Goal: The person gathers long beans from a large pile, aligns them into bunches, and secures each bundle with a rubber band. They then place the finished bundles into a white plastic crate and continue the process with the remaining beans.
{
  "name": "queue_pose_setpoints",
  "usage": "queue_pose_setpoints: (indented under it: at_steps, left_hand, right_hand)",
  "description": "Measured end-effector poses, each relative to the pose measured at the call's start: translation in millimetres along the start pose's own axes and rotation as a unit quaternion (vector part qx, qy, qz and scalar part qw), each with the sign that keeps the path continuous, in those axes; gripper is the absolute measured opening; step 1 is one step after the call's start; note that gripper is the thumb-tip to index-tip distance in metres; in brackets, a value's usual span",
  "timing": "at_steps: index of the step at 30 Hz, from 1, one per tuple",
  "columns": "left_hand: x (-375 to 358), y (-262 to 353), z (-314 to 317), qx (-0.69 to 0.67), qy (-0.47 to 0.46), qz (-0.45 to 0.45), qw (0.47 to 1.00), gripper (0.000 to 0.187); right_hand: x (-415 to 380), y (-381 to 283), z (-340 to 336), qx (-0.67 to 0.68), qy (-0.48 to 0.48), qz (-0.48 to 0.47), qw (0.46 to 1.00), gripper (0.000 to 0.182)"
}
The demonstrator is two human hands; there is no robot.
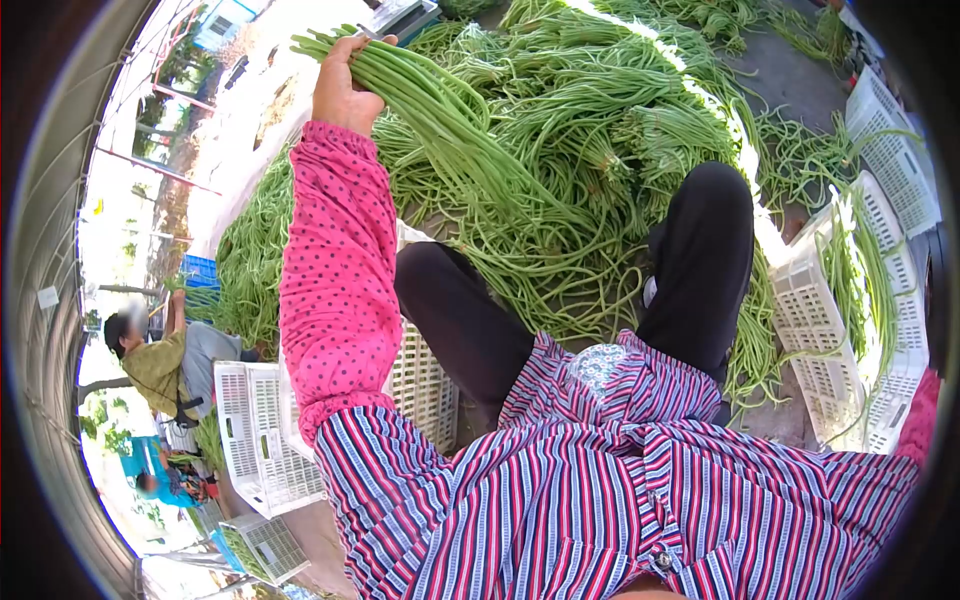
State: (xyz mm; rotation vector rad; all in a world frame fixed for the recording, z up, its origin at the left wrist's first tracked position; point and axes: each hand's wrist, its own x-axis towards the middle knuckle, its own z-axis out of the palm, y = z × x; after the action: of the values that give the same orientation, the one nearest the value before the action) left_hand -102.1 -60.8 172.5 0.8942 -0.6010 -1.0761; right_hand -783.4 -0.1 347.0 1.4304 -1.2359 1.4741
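My left hand (347, 88) is raised at the upper left, its fingers wrapped round a bunch of yardlong beans (430, 95). One end of the bunch sticks out past the fist, and the long stems trail down to the right over the big heap of yardlong beans (600, 130) on the ground. Some beans in that heap lie in tied-looking bundles; others are loose and tangled between my knees. My right hand is out of the picture; only a bit of its pink sleeve (918, 420) shows at the right edge.
White plastic crates (265, 430) stand at my left, one close beside my knee. On the right, another white crate (815, 310) has beans hanging over its side, with a further crate (893, 150) behind. A person (155, 360) sits at the far left near a blue crate (200, 272).
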Motion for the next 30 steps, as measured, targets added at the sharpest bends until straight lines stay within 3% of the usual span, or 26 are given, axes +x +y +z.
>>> queue_pose_setpoints:
  at_steps: [2, 3, 5, 6, 9, 10, 11, 13, 14, 16, 17, 19, 20, 21, 22, 24, 26, 27, 28, 29, 30]
  left_hand:
    - [0, 3, 4, 0.007, -0.077, -0.007, 0.997, 0.017]
    - [-1, 5, 4, 0.006, -0.079, -0.007, 0.997, 0.017]
    - [-7, 12, 9, -0.007, -0.175, -0.025, 0.984, 0.017]
    - [-17, 13, 15, 0.052, -0.176, 0.026, 0.983, 0.034]
    - [-24, 33, 14, -0.006, -0.223, 0.049, 0.974, 0.03]
    - [-24, 40, 7, 0.004, -0.332, -0.005, 0.943, 0.035]
    - [-31, 45, 11, 0.007, -0.33, -0.004, 0.944, 0.035]
    - [-48, 55, 25, -0.029, -0.552, -0.021, 0.833, 0.04]
    - [-55, 56, 31, -0.027, -0.551, -0.024, 0.834, 0.04]
    - [-62, 56, 44, -0.06, -0.65, 0.009, 0.758, 0.045]
    - [-63, 56, 46, -0.058, -0.65, 0.007, 0.758, 0.045]
    - [-62, 55, 50, -0.126, -0.71, -0.007, 0.692, 0.048]
    - [-59, 46, 54, -0.157, -0.722, 0.06, 0.671, 0.04]
    - [-56, 44, 57, -0.156, -0.721, 0.058, 0.673, 0.04]
    - [-55, 45, 61, -0.186, -0.729, 0.057, 0.657, 0.033]
    - [-53, 38, 67, -0.256, -0.723, 0.044, 0.641, 0.025]
    - [-51, 30, 70, -0.313, -0.699, 0.036, 0.642, 0.017]
    - [-43, 27, 66, -0.324, -0.694, 0.032, 0.642, 0.018]
    - [-36, 25, 63, -0.335, -0.689, 0.027, 0.642, 0.019]
    - [-24, 23, 51, -0.292, -0.661, 0.042, 0.69, 0.037]
    - [-21, 16, 38, -0.271, -0.645, 0.049, 0.713, 0.046]
  right_hand:
    - [-9, 51, -13, -0.111, -0.133, -0.061, 0.983, 0.043]
    - [-31, 65, -17, -0.297, -0.125, -0.119, 0.939, 0.044]
    - [-77, 143, -20, -0.289, -0.218, -0.054, 0.93, 0.036]
    - [-105, 186, -19, -0.297, -0.281, -0.037, 0.912, 0.036]
    - [-228, 276, -5, -0.249, -0.576, 0.014, 0.779, 0.038]
    - [-269, 288, 6, -0.204, -0.641, 0.037, 0.739, 0.039]
    - [-296, 259, 21, -0.145, -0.659, 0.055, 0.736, 0.041]
    - [-312, 173, 65, -0.03, -0.584, 0.046, 0.81, 0.051]
    - [-290, 100, 88, -0.024, -0.624, 0.096, 0.775, 0.054]
    - [-274, 8, 132, 0.068, -0.575, 0.033, 0.814, 0.055]
    - [-248, -66, 139, 0.105, -0.584, -0.005, 0.805, 0.052]
    - [-238, -150, 162, 0.26, -0.529, -0.056, 0.806, 0.046]
    - [-223, -201, 160, 0.322, -0.538, -0.048, 0.777, 0.046]
    - [-217, -241, 161, 0.412, -0.559, -0.003, 0.72, 0.047]
    - [-213, -277, 162, 0.491, -0.558, 0.018, 0.669, 0.067]
    - [-208, -337, 150, 0.599, -0.578, 0.022, 0.553, 0.047]
    - [-218, -375, 147, 0.71, -0.581, 0.029, 0.396, 0.047]
    - [-222, -384, 145, 0.711, -0.583, 0.029, 0.392, 0.047]
    - [-225, -390, 142, 0.718, -0.594, 0.108, 0.346, 0.045]
    - [-229, -395, 142, 0.718, -0.601, 0.185, 0.297, 0.044]
    - [-236, -399, 148, 0.721, -0.575, 0.232, 0.309, 0.037]
